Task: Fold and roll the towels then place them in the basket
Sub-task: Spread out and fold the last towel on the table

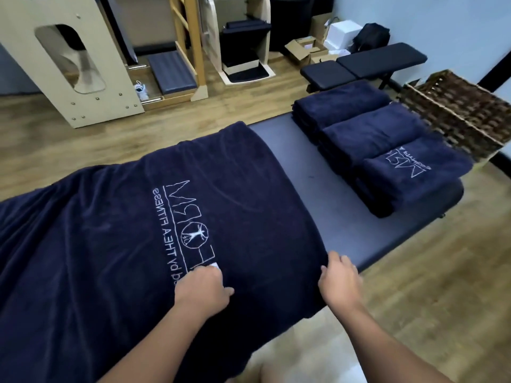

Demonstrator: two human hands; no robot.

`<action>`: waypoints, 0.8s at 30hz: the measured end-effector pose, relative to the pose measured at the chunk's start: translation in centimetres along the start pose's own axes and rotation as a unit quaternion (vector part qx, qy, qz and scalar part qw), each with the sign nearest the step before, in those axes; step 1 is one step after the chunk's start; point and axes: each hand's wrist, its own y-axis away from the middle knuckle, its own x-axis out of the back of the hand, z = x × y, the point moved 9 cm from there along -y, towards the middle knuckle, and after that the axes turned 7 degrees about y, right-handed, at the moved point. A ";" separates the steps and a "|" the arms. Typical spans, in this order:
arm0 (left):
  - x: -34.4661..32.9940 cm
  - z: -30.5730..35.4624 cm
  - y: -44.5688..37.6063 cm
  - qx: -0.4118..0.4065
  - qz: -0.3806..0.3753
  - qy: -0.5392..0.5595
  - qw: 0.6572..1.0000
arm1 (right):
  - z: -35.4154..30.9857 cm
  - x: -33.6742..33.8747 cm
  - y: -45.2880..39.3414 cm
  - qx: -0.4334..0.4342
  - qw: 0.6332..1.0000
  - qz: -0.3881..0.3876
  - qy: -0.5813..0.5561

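Right now your right hand (340, 280) has its fingers (336, 258) curled over the near right edge of the spread towel (116, 244), gripping the cloth where it meets the bare counter (318, 172). Your left hand (203, 286) lies knuckles-up on the same towel, just left of the right one; its fingers are bent down into the fabric beside a small white tag (214, 266), but whether they pinch cloth or only press on it, you can't tell from this angle.

Towel is dark navy, laid flat along the counter, draping off the near side and running out of view at left. White stitched logo (190, 225) faces up, reading sideways, just beyond your left hand.

Further right on the counter, well apart from your hands, sit folded towels (367, 139) in three navy stacks in a row, touching each other; the nearest one shows a logo on top.

Wicker basket (456, 111) stands just beyond those stacks at the counter's far right end. Black bench (365, 64) and wooden equipment on the floor behind.
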 end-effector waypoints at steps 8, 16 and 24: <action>-4.2 5.6 3.0 -0.034 -0.038 0.100 0.994 | 5.4 3.4 -4.7 0.001 0.999 0.043 -0.022; -4.0 -1.3 6.8 0.030 0.019 0.088 0.996 | -9.1 -0.1 5.2 0.333 0.940 0.039 0.062; -5.0 -16.2 14.8 0.194 0.103 0.125 0.968 | -22.1 -3.6 19.2 0.522 0.844 -0.076 0.095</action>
